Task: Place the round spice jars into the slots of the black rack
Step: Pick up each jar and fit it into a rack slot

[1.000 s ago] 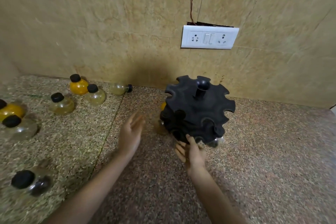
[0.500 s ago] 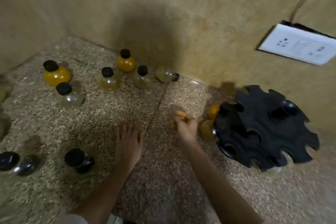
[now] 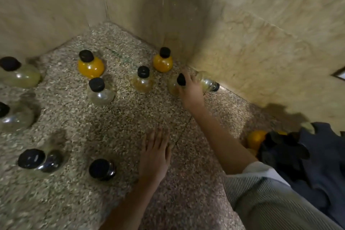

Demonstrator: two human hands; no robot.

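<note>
Spice jars wait scattered over the speckled granite counter, where the black rack, a moment ago centred in view, now sits at the lower right edge with orange jars already slotted in. The right hand has left the rack and reached to the tiled wall, fingers curled around a pale jar below its black cap, beside a toppled jar. The left hand lies flat, fingers together and empty. By this reading, the next pickup has begun; roughly ten jars remain loose.
</note>
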